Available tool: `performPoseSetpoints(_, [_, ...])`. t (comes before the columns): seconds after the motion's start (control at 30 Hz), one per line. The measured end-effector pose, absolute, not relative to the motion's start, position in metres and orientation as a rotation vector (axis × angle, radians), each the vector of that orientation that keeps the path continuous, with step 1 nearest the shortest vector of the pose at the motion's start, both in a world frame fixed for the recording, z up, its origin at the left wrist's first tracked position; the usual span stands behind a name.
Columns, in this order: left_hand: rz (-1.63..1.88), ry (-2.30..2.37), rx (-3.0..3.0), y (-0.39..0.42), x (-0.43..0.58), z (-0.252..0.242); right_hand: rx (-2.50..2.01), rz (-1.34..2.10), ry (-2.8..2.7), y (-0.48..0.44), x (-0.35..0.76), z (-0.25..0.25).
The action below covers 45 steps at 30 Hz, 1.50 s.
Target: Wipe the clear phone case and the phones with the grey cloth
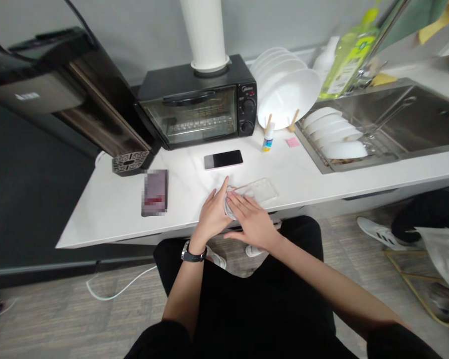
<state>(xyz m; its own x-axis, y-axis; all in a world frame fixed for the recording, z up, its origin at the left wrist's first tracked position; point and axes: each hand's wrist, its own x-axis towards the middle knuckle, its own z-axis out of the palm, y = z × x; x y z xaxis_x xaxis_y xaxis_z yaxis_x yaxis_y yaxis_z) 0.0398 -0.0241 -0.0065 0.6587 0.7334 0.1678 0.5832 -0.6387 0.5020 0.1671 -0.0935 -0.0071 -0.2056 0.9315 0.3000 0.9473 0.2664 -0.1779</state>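
Above the counter's front edge, my left hand (212, 215), with a watch on its wrist, is partly curled round a light grey cloth (229, 211). My right hand (253, 223) presses its fingers onto the same cloth from the right, so most of the cloth is hidden between the two palms. Just beyond my right fingers lies a clear phone case (265, 190). A phone (223, 159) rests screen up behind my hands. Farther back, a small spray bottle (268, 138) with a blue and yellow label stands upright.
At the left are a pixelated dark flat object (155, 192) and a drinks dispenser (130, 162). A toaster oven (198, 112) stands at the back, beside racked white plates (284, 94). Bowls (335, 132) sit in the sink (407, 157) at right. Another person's shoe (381, 233) shows below.
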Motion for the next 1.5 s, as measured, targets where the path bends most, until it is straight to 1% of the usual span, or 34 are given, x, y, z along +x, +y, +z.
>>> performPoseSetpoints(0.2, [0.534, 1.042, 2.421, -0.026, 0.041, -0.004, -1.987, -0.184, -1.914, -0.086, 0.191, -0.007])
performPoseSetpoints(0.33, [0.51, 1.085, 2.404, -0.025, 0.039, -0.005, -1.824, -0.112, -2.103, -0.092, 0.162, -0.006])
performPoseSetpoints(0.4, [0.516, 1.073, 2.405, -0.025, 0.038, -0.005, -1.791, -0.106, -2.144, -0.092, 0.166, -0.006])
performPoseSetpoints(0.53, [0.554, 1.03, 2.408, -0.026, 0.039, -0.006, -2.031, -0.2, -1.907, -0.089, 0.202, -0.007])
performPoseSetpoints(0.6, [0.562, 1.034, 2.403, -0.025, 0.04, -0.006, -2.088, -0.229, -1.84, -0.089, 0.203, -0.007])
performPoseSetpoints(0.73, [0.543, 1.071, 2.379, -0.023, 0.039, -0.008, -1.908, -0.143, -2.029, -0.093, 0.166, -0.006])
performPoseSetpoints(0.83, [0.529, 1.09, 2.389, -0.023, 0.038, -0.008, -1.81, -0.082, -2.128, -0.094, 0.166, -0.004])
performPoseSetpoints(1.0, [0.544, 1.029, 2.395, -0.024, 0.043, -0.006, -2.02, -0.188, -1.919, -0.094, 0.199, -0.005])
performPoseSetpoints(1.17, [0.552, 1.062, 2.409, -0.022, 0.042, -0.009, -1.842, -0.124, -2.104, -0.098, 0.161, -0.007])
performPoseSetpoints(1.23, [0.542, 1.071, 2.421, -0.023, 0.04, -0.009, -1.8, -0.107, -2.147, -0.098, 0.162, -0.006])
performPoseSetpoints(1.4, [0.517, 1.046, 2.424, -0.026, 0.041, -0.004, -2.011, -0.205, -1.949, -0.097, 0.209, -0.004])
performPoseSetpoints(1.5, [0.514, 1.089, 2.408, -0.028, 0.044, -0.002, -1.986, -0.209, -1.992, -0.099, 0.198, -0.003])
